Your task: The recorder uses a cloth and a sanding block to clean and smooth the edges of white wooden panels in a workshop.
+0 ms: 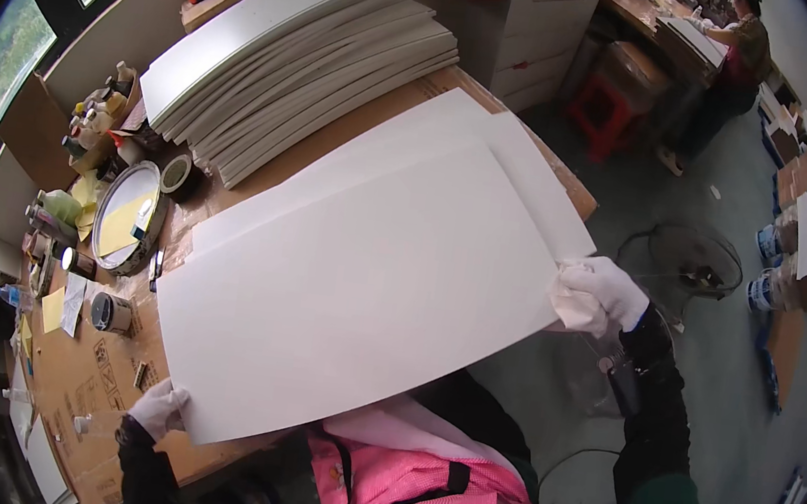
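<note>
A large white panel lies slanted in front of me, its near edge overhanging toward my pink apron. Under it, another white sheet shows along the far and right sides. My left hand, in a white glove, grips the panel's near left corner. At the right end of the panel is my right hand, also gloved. Its fingers are closed on a crumpled white cloth, which touches the panel's edge. The fingertips of the right hand are partly hidden by the cloth.
A tall stack of white panels stands at the back of the cardboard-covered table. Left of it are a round lid, a dark jar, a tape roll and several bottles. A floor fan and a co-worker are off right.
</note>
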Tool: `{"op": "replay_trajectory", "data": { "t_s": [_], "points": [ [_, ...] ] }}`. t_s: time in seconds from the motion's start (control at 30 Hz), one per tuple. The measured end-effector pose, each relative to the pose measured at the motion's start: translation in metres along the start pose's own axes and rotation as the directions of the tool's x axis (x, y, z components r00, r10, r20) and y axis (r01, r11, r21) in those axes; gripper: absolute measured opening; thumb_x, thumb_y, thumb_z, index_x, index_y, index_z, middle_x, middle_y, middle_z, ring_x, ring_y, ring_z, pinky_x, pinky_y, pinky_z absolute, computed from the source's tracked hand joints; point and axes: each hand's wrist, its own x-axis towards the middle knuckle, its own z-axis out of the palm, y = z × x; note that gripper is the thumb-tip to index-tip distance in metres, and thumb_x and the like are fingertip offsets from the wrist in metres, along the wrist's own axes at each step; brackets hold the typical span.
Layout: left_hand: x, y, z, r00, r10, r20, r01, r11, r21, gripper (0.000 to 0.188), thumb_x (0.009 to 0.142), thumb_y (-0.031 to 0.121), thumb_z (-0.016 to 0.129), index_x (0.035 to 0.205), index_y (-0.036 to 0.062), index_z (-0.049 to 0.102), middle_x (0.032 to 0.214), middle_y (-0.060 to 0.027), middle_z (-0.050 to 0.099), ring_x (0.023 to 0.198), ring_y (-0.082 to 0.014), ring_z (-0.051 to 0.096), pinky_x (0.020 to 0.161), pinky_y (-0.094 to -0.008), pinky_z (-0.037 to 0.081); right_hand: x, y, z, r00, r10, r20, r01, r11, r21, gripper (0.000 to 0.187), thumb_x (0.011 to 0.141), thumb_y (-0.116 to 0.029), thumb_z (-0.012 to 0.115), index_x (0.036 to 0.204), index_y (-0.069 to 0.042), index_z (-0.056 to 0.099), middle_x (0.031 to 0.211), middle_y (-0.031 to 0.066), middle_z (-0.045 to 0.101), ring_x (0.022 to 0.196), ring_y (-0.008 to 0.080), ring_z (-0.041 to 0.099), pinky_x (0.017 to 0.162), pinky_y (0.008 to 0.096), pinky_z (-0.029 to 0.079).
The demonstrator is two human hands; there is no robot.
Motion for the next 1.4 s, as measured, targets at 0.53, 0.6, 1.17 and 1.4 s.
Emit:
{"op": "replay_trajectory", "data": {
  "t_s": [0.53, 0.6, 1.17, 1.4],
  "points": [
    [0.111, -0.018, -0.048, 0.769, 0.241, -0.592, -0.295, 0.955, 0.006, 0.048, 0.100, 0.041, 0.059, 0.114, -0.0045, 0.066, 0.103, -0.0066, 0.069, 0.090, -0.0138, 0.063, 0.081, -0.0291, 0.051, 0.089, -0.010, 0.022, 0.993, -0.063, -0.096, 0.060, 0.998, -0.031, 0.031, 0.097, -0.025, 0.054, 0.090, 0.003, 0.066, 0.084, 0.0045, 0.067, 0.079, 0.0103, 0.061, 0.073, 0.0284, 0.049],
    [0.108, -0.020, -0.047, 0.760, 0.285, -0.584, -0.342, 0.940, 0.013, 0.047, 0.101, 0.040, 0.058, 0.116, -0.0046, 0.065, 0.105, -0.0067, 0.069, 0.092, -0.0137, 0.063, 0.082, -0.0286, 0.051, 0.097, -0.015, 0.022, 0.991, -0.096, -0.091, 0.086, 0.990, -0.108, 0.032, 0.098, -0.025, 0.054, 0.093, 0.003, 0.066, 0.085, 0.0046, 0.068, 0.081, 0.0107, 0.061, 0.074, 0.0287, 0.049],
    [0.063, -0.030, -0.033, 0.834, 0.221, -0.506, -0.425, 0.842, -0.332, 0.033, 0.101, 0.026, 0.058, 0.119, -0.0006, 0.063, 0.106, -0.0083, 0.069, 0.093, -0.0175, 0.066, 0.083, -0.0325, 0.055, 0.047, -0.045, 0.011, 0.971, 0.140, 0.196, -0.117, 0.986, -0.122, 0.026, 0.095, -0.021, 0.063, 0.105, 0.002, 0.069, 0.094, 0.0047, 0.071, 0.084, 0.0089, 0.065, 0.074, 0.0247, 0.051],
    [0.067, -0.045, -0.043, 0.856, 0.196, -0.479, -0.332, 0.917, -0.219, 0.037, 0.103, 0.036, 0.054, 0.105, 0.0018, 0.066, 0.094, -0.0026, 0.065, 0.080, -0.0115, 0.057, 0.073, -0.0288, 0.048, 0.037, -0.068, 0.010, 0.979, 0.161, 0.121, -0.144, 0.980, -0.137, 0.031, 0.095, -0.019, 0.062, 0.108, 0.008, 0.068, 0.097, 0.0070, 0.071, 0.086, 0.0111, 0.065, 0.077, 0.0261, 0.051]
  ]
}}
